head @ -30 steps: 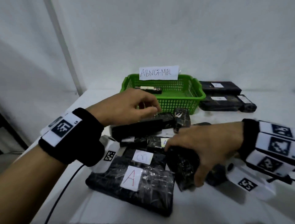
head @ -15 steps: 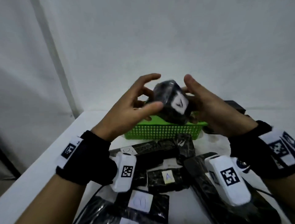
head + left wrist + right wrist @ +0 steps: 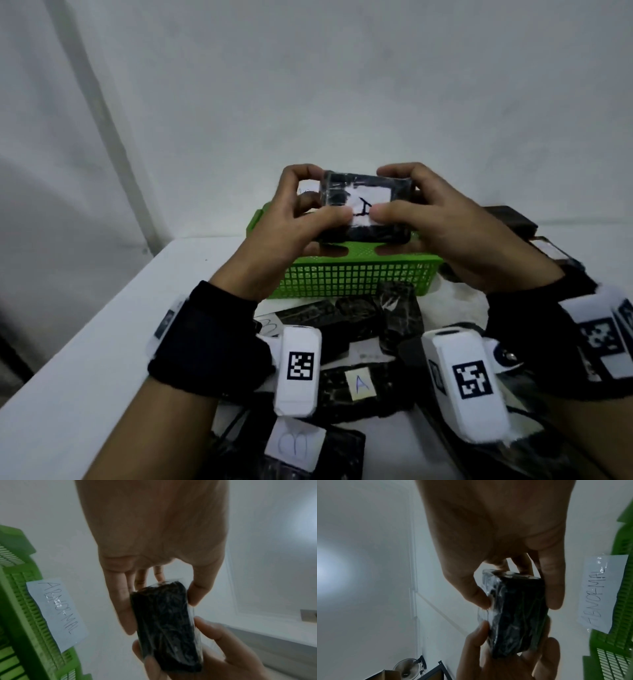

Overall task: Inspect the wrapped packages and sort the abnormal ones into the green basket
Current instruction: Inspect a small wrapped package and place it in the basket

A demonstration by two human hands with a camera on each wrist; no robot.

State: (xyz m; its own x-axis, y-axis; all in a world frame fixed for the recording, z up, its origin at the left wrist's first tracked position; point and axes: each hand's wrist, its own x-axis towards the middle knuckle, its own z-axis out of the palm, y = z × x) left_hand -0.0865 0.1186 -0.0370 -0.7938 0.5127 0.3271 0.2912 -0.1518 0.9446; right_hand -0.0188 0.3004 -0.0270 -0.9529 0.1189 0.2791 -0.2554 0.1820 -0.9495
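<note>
White table (image 3: pixel 102 342) and bare wall behind, both hands, left hand (image 3: pixel 274 233) and right hand (image 3: pixel 445 233), pinch the small black film-wrapped package (image 3: pixel 363 209) by its ends above the green plastic basket (image 3: pixel 342 277), where slick film could slip and drop it in unjudged.

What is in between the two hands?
A black wrapped package with a white label. The left hand and right hand grip its ends, above the green basket, seen in the head view.

A bare sorting station in a plain white-walled room: a white desk (image 3: pixel 102 342) carries a green basket (image 3: pixel 352 274) with a handwritten "ABNORMAL" sign (image 3: pixel 56 614), and black plastic-wrapped packages (image 3: pixel 359 387) with lettered paper tags lie heaped just in front of the basket.
</note>
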